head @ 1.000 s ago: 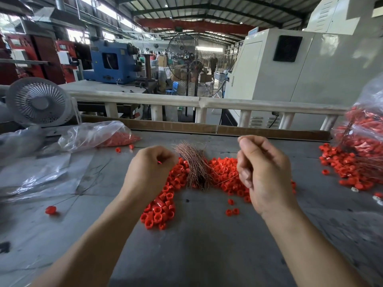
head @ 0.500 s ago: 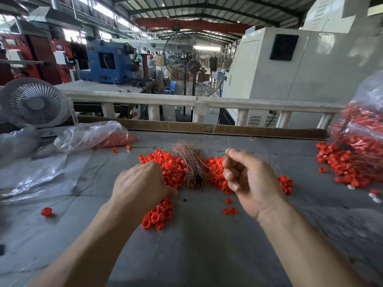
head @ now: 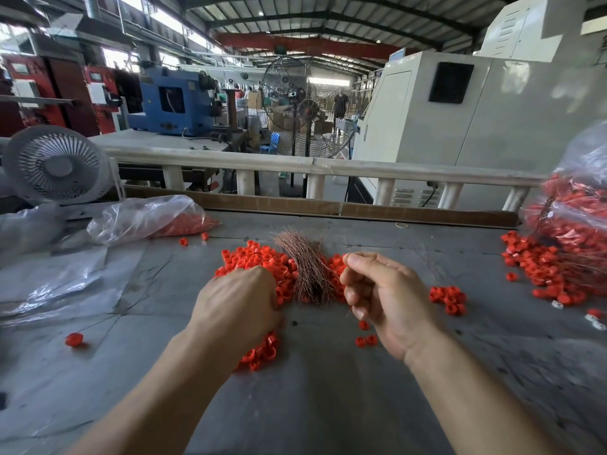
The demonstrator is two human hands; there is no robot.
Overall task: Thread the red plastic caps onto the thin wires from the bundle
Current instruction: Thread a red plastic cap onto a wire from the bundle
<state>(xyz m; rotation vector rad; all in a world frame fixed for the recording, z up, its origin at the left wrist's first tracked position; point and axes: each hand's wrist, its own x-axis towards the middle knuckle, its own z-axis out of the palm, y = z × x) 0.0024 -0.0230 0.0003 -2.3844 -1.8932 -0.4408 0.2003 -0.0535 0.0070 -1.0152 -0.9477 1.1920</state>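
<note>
Red plastic caps: small ribbed rings, heaped mid-table on the grey worktop. Wire bundle: thin coppery strands fanned across the heap. Left hand: knuckles up, resting on caps; grip hidden. Right hand: fingers curled, apparently pinching one strand. Clear bags flank left and right.

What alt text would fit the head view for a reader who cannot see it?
Two bare hands work over a heap of red caps around a copper wire bundle on a grey table: the left hand rests curled on the caps, the right hand pinches a thin wire.
</note>
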